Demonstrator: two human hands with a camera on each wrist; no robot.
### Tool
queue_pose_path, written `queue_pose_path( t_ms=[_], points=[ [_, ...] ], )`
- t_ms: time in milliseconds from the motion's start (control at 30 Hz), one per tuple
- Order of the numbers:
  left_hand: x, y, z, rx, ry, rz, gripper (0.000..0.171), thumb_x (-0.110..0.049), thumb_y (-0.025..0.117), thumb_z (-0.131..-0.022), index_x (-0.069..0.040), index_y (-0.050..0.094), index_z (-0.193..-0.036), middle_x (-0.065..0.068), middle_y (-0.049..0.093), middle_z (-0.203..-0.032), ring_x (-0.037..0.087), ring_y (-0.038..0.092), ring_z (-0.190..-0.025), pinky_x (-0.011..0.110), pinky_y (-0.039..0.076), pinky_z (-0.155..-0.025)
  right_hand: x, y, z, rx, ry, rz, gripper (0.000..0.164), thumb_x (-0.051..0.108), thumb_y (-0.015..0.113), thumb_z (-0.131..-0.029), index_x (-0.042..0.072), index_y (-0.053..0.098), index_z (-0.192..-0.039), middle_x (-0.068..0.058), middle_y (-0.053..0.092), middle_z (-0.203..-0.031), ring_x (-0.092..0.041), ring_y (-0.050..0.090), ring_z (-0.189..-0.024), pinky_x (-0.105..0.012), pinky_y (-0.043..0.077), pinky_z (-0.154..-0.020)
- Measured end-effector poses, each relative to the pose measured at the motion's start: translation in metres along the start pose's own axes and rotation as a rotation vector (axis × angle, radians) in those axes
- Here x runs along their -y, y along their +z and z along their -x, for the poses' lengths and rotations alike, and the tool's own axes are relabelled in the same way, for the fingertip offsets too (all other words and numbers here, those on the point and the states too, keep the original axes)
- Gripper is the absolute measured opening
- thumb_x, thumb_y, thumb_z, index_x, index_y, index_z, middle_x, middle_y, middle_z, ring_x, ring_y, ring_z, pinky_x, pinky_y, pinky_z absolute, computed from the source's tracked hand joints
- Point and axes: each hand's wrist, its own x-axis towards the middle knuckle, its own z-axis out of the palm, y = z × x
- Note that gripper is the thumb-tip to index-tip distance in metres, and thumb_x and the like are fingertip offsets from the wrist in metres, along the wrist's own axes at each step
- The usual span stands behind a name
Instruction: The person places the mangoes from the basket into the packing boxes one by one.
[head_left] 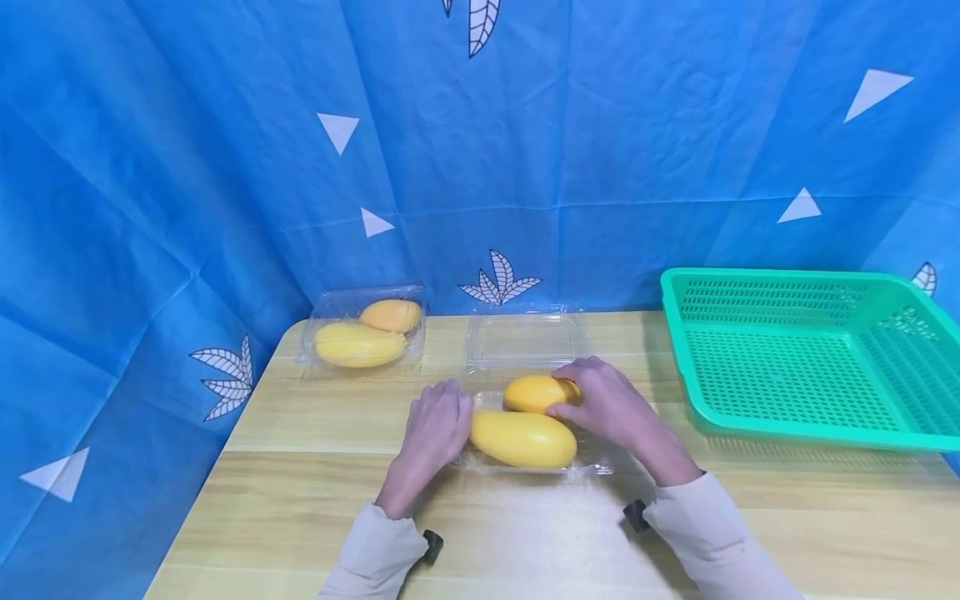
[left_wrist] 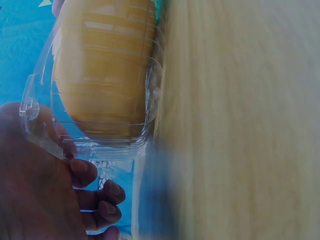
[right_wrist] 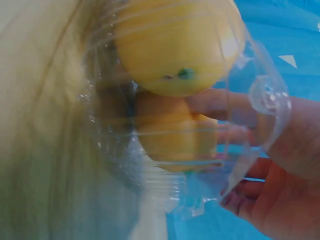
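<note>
An open clear plastic clamshell container [head_left: 592, 462] stands on the table with a long yellow melon [head_left: 523, 439] lying in its front part. Behind the melon is a smaller orange-yellow mango [head_left: 536, 392]. My right hand [head_left: 611, 404] reaches over the container's right side and holds the mango between thumb and fingers. In the right wrist view, that thumb and finger show through the plastic against the mango [right_wrist: 167, 132], below the melon's green-spotted end. With my left hand [head_left: 437, 421] I grip the container's left rim; its fingers [left_wrist: 107, 212] curl outside the plastic wall in the left wrist view.
The container's lid [head_left: 528, 337] lies folded back behind it. Farther left, a closed clear container [head_left: 416, 346] holds two similar fruits. A green plastic basket [head_left: 795, 429] stands at the right. Blue patterned cloth [head_left: 622, 150] hangs behind the wooden table [head_left: 315, 500].
</note>
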Motion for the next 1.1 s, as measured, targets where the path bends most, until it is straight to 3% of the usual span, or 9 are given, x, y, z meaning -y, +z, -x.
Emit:
queue_pose_path(
  t_ms=[233,400,500,567,667,767,933,1100],
  points=[
    [0.000,0.000,-0.001,-0.010,0.008,-0.011,0.027,-0.021,0.036,-0.104,-0.012,0.048,-0.083,0.005,0.047,-0.079,0.027,0.046,-0.079,0.042,0.041,-0.073,0.001,-0.011,0.006,0.072,0.029,0.073,0.051,0.030,0.084,-0.086,-0.002,0.071,-0.123,-0.011,0.063,-0.108,-0.024,0.054,-0.094,-0.036,0.051,-0.076],
    [0.000,0.001,-0.001,-0.012,-0.001,-0.005,0.027,-0.021,0.036,-0.105,-0.012,0.049,-0.083,0.004,0.047,-0.080,0.027,0.047,-0.081,0.042,0.041,-0.074,-0.002,-0.013,0.007,0.089,0.030,0.041,0.044,0.025,0.080,-0.090,-0.002,0.070,-0.124,-0.010,0.063,-0.108,-0.024,0.057,-0.094,-0.037,0.053,-0.078],
    [0.000,0.001,0.000,-0.019,-0.004,-0.002,0.027,-0.021,0.037,-0.106,-0.013,0.049,-0.083,0.004,0.048,-0.080,0.027,0.047,-0.081,0.042,0.041,-0.075,-0.007,-0.014,0.004,0.001,0.040,-0.037,0.032,0.018,0.077,-0.092,-0.002,0.072,-0.117,-0.011,0.066,-0.105,-0.026,0.062,-0.093,-0.041,0.056,-0.078],
    [0.000,0.002,0.000,-0.019,-0.003,-0.003,0.027,-0.021,0.037,-0.106,-0.013,0.049,-0.083,0.004,0.047,-0.080,0.027,0.047,-0.081,0.042,0.041,-0.076,-0.013,-0.014,0.002,-0.101,0.063,-0.094,0.025,0.011,0.074,-0.093,-0.003,0.072,-0.113,-0.012,0.068,-0.100,-0.027,0.064,-0.090,-0.042,0.057,-0.076],
    [0.000,0.002,0.001,-0.018,-0.005,-0.002,0.027,-0.021,0.037,-0.106,-0.013,0.048,-0.083,0.004,0.047,-0.080,0.027,0.046,-0.081,0.042,0.041,-0.075,-0.023,-0.012,0.000,-0.242,0.141,-0.181,0.019,0.006,0.069,-0.094,-0.004,0.070,-0.111,-0.014,0.068,-0.095,-0.028,0.065,-0.085,-0.042,0.057,-0.072],
    [0.000,0.003,0.002,-0.020,-0.011,0.001,0.025,-0.020,0.038,-0.106,-0.013,0.048,-0.084,0.004,0.047,-0.080,0.027,0.046,-0.081,0.041,0.041,-0.075,-0.032,-0.008,-0.001,-0.299,0.231,-0.273,0.023,0.006,0.066,-0.097,-0.006,0.067,-0.116,-0.017,0.068,-0.098,-0.030,0.067,-0.088,-0.043,0.059,-0.075],
    [-0.001,0.002,0.002,-0.025,-0.017,-0.002,0.025,-0.020,0.039,-0.106,-0.012,0.050,-0.085,0.004,0.048,-0.081,0.027,0.047,-0.082,0.042,0.041,-0.075,-0.045,-0.003,-0.001,-0.227,0.372,-0.422,0.040,0.019,0.061,-0.103,-0.006,0.057,-0.135,-0.022,0.065,-0.115,-0.035,0.068,-0.101,-0.043,0.059,-0.082],
    [-0.002,0.002,0.000,-0.038,-0.015,-0.030,0.024,-0.020,0.040,-0.106,-0.011,0.051,-0.086,0.005,0.049,-0.082,0.029,0.049,-0.084,0.044,0.043,-0.076,-0.051,0.000,0.000,-0.078,0.480,-0.595,0.058,0.031,0.053,-0.108,-0.008,0.041,-0.148,-0.029,0.062,-0.122,-0.034,0.070,-0.096,-0.037,0.060,-0.077]
  ],
)
